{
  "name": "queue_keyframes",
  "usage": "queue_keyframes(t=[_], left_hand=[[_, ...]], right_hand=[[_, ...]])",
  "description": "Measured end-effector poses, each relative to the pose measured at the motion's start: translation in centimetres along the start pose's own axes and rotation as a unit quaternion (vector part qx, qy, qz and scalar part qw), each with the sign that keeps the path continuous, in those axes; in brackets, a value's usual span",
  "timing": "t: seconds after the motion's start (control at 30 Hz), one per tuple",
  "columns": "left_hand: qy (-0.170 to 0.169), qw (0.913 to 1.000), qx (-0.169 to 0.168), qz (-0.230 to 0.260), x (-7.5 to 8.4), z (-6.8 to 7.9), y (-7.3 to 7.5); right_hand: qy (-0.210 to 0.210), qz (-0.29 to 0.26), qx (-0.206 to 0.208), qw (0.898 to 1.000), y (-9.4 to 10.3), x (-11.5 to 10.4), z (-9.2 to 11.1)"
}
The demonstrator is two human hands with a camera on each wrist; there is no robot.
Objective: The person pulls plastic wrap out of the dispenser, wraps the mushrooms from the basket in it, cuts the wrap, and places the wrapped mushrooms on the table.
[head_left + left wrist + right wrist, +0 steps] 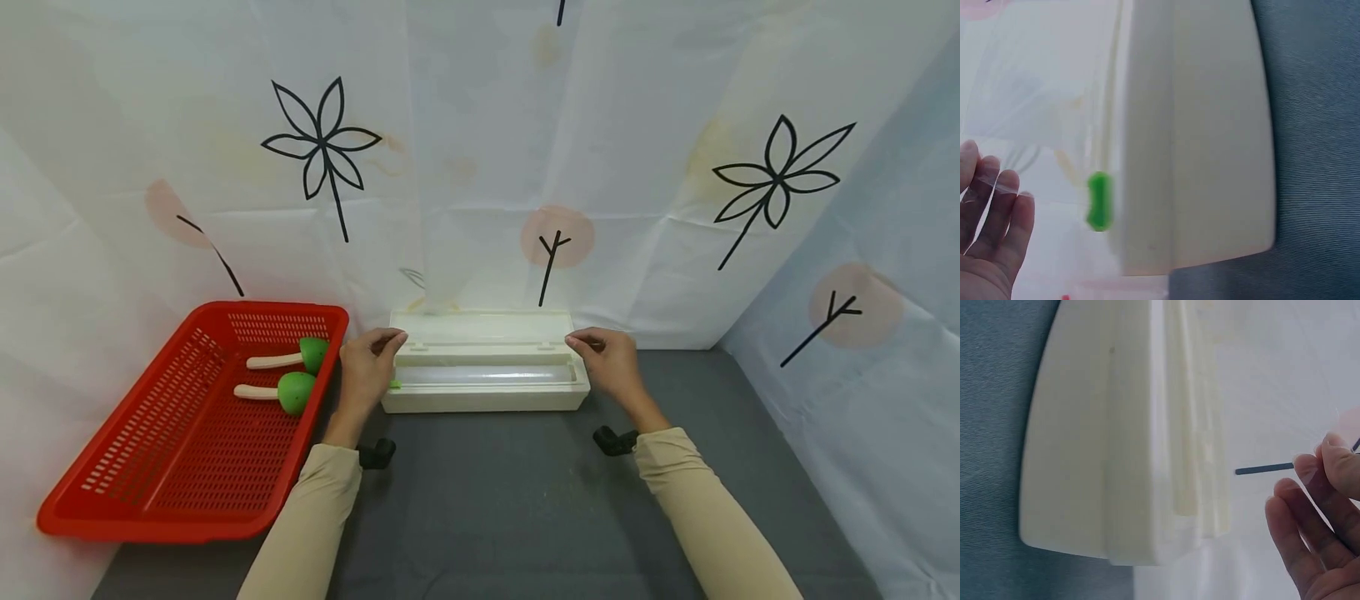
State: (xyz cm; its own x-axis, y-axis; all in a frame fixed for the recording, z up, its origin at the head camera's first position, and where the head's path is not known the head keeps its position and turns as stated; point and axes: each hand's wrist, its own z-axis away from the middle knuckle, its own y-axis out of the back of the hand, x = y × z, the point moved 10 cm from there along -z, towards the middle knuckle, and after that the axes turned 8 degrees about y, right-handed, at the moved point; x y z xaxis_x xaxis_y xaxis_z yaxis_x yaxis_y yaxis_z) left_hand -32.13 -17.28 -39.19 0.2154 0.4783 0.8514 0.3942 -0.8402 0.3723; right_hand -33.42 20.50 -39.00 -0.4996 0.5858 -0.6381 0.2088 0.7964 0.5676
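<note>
A cream cling film dispenser sits at the back of the table, its lid raised. A clear roll of film shows inside. My left hand pinches a corner of thin, clear cling film at the dispenser's left end. At the right end, my right hand pinches the other side between thumb and forefinger, other fingers loosely bent. The film stretches between the hands above the box, hard to make out. A green slider is on the dispenser's left edge.
A red slotted basket stands on the left, close to my left forearm. In it lie two mushroom-shaped pieces with green heads and pale stems. Patterned white cloth hangs right behind the dispenser. Dark grey cloth covers the table.
</note>
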Motion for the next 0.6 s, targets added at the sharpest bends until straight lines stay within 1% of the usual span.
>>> queue_keyframes(t=[0.2, 0.3, 0.47, 0.6], left_hand=[[-0.005, 0.9996, 0.004, 0.027, 1.1, -0.4, 0.8], [-0.008, 0.9986, 0.003, 0.052, 1.6, -0.5, 1.1], [0.010, 0.9961, -0.007, 0.087, 1.7, -0.8, 1.4], [0.029, 0.9933, -0.013, 0.111, 1.8, -1.0, 1.5]], right_hand=[[0.028, -0.022, 0.019, 0.999, 0.9, -1.0, -0.7], [0.033, -0.042, 0.026, 0.998, 1.2, -1.3, -0.9], [0.041, -0.088, 0.028, 0.995, 1.6, -1.9, -1.3], [0.044, -0.138, 0.031, 0.989, 1.9, -2.9, -1.6]])
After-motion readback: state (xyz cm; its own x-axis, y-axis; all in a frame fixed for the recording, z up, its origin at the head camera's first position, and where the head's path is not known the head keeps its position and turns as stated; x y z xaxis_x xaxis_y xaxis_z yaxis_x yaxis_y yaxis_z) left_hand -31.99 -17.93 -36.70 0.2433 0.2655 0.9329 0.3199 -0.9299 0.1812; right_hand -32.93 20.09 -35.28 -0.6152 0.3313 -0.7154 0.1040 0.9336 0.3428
